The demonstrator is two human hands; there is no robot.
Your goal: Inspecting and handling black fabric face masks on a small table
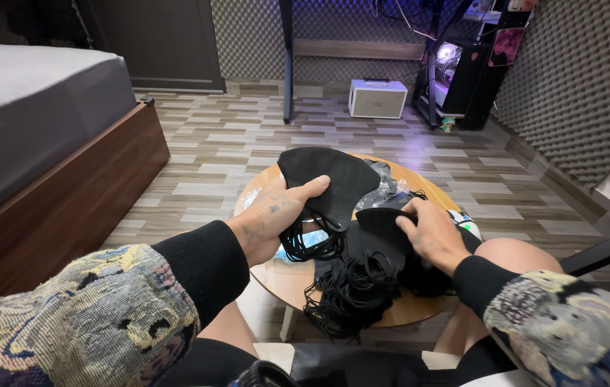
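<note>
Two hands over a small round wooden table (283, 276) on pale plank flooring (204, 154), grey bed (32, 107) far left, foam-clad wall (577, 86) right. Sorting step, by the look: left hand (269, 218) gripping one black face mask (330, 183) above the tabletop's left half; right hand (430, 229) fingers flat on the mask pile (369, 276) near the front edge. Probably calling next for peeling off one mask.

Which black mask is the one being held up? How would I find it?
Look at the round wooden table in the middle of the floor. Above its far side, the left hand lifts one black mask. It is spread open alone, while the others lie heaped under the right hand.
</note>
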